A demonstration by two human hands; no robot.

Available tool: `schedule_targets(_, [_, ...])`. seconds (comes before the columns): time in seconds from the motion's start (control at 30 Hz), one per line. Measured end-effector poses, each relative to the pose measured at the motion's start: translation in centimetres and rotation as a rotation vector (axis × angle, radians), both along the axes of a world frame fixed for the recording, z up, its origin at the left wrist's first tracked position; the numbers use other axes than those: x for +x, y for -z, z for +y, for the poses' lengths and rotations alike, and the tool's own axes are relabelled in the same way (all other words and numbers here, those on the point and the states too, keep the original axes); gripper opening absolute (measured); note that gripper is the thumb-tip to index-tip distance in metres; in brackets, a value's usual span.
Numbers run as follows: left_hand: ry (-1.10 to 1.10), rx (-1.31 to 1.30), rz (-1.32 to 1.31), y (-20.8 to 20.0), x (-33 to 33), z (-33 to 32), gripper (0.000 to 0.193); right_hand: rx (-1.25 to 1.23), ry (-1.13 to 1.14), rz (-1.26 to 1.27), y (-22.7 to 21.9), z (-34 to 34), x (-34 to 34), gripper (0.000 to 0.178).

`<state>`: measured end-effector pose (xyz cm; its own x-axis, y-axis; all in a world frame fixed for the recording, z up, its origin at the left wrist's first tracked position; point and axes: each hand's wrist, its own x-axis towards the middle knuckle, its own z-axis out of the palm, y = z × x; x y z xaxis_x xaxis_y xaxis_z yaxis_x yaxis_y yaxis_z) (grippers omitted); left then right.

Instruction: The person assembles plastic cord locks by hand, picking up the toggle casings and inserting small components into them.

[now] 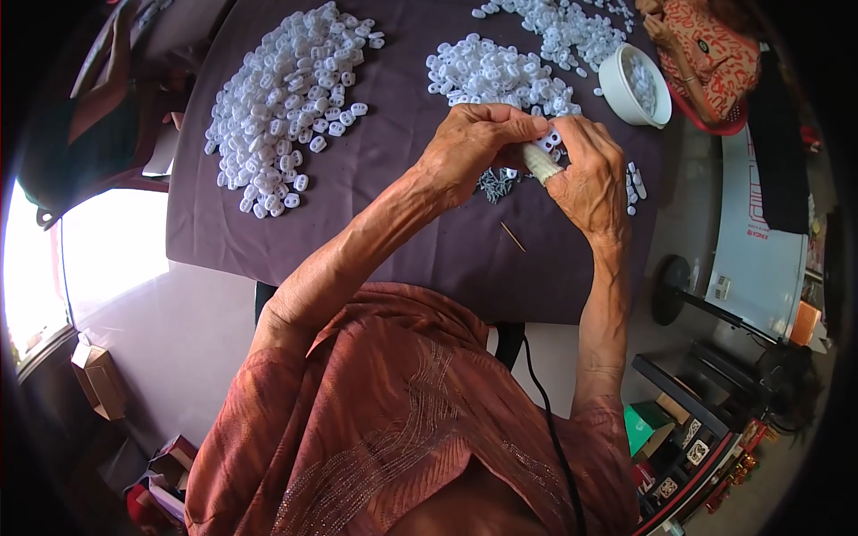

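Above the near middle of the cloth-covered table, my two hands meet fingertip to fingertip. Between them is a small white plastic piece with two dark holes (550, 140). My left hand (474, 147) pinches it from the left, thumb and fingers pressed together. My right hand (590, 174) closes on it from the right, a pale wrap around one digit. Just below lies a small heap of grey metal bits (497, 185), possibly screws, partly behind the left hand. A thin brown stick (513, 237) rests nearer me. Beyond the hands spreads a pile of white pieces (500, 71).
A large heap of white two-holed pieces (277, 98) covers the table's left side. At the far right stand a white tub (617, 89) and a red basket (728, 125). More white parts (635, 183) lie right of my hand. Two other people sit at the table's sides.
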<state>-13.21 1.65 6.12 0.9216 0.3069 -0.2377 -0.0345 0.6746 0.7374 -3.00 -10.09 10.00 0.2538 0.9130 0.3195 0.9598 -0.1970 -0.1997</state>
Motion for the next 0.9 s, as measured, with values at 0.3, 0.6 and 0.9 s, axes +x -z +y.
schedule_targets(0.3, [0.050,-0.023,0.005,0.7,0.1,0.0,0.016,0.043,-0.180,-0.022,0.8,0.4,1.5,0.023])
schedule_targets(0.6, [0.060,-0.068,0.016,1.1,0.1,-0.3,0.015,0.071,-0.180,0.033,1.4,0.2,1.5,0.023])
schedule_targets(0.9, [0.073,-0.049,0.023,1.2,0.0,-0.5,0.016,0.087,-0.225,0.039,1.5,0.1,1.6,0.028])
